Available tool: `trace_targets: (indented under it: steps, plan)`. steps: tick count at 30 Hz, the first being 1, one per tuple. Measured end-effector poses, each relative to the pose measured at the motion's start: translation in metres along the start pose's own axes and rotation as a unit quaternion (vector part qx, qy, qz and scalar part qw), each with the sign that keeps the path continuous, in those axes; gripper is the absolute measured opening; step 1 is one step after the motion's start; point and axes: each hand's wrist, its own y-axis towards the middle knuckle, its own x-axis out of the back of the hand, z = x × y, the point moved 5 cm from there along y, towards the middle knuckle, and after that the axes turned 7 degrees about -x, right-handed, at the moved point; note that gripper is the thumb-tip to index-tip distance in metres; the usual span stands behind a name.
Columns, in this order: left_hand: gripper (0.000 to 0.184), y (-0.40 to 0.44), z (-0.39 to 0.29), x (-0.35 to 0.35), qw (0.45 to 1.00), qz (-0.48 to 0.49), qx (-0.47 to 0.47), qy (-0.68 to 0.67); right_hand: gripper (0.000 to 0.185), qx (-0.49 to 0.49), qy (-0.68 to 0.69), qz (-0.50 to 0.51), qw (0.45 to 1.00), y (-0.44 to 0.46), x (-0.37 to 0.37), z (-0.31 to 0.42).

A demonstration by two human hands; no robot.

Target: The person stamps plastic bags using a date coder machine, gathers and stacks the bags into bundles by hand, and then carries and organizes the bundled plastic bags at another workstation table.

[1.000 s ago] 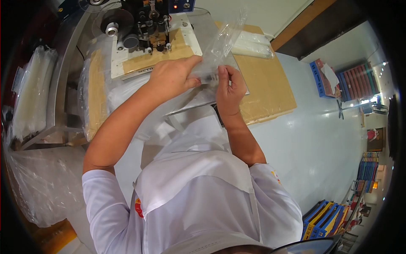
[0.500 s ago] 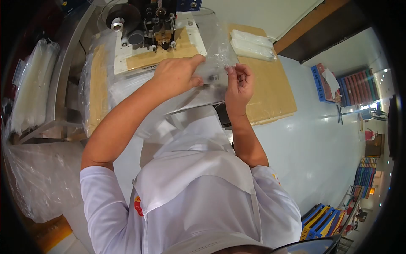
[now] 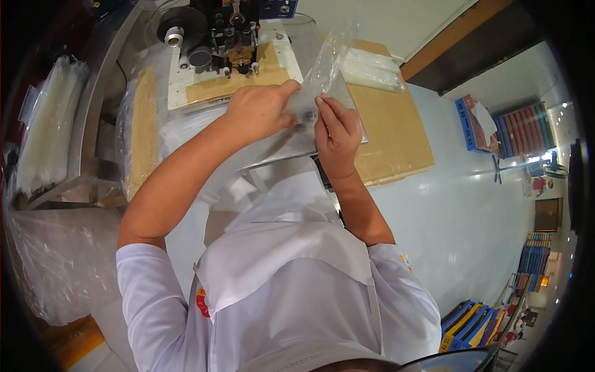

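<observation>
A clear plastic bag [image 3: 326, 65] stands bunched up between my two hands, its upper end rising to the right of the machine. My right hand [image 3: 339, 133] pinches the bag's right side between thumb and fingertips. At the bag's lower left is my left hand [image 3: 259, 111], index finger extended and thumb lower down; its other fingers are partly hidden, and it appears to grip the bag's edge. A small dark mark [image 3: 309, 116] shows between the hands. Just beyond my left hand sits a machine [image 3: 238, 43] with a dark reel and a tan-covered white base plate [image 3: 176, 93].
Brown cardboard [image 3: 393, 133] lies at the right, with wrapped clear bags [image 3: 372, 69] on its far end. Bundled plastic sleeves [image 3: 52, 124] rest on a metal shelf [image 3: 93, 118] at the left. Blue crates [image 3: 474, 124] stand on the floor farther right.
My right hand has moved left toward my left hand and closed its fingers more. The bag has gone from spread out to narrow and bunched. My left hand has barely moved.
</observation>
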Motion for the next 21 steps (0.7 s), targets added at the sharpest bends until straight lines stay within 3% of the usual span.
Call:
trace_targets:
  steps: [4,16,21]
  plan:
    - [0.056,0.0,0.006,-0.005,1.0,-0.018,-0.004,-0.004,0.044,0.063,-0.013,-0.004,0.998,-0.001,0.0,0.006]
    - [0.053,0.001,0.005,-0.003,1.0,0.0,0.016,-0.007,0.037,0.044,0.025,-0.016,0.999,0.002,-0.004,0.007]
    - [0.057,0.001,0.006,-0.011,0.999,-0.029,-0.015,0.012,0.032,-0.132,0.099,0.013,0.986,-0.007,-0.021,-0.018]
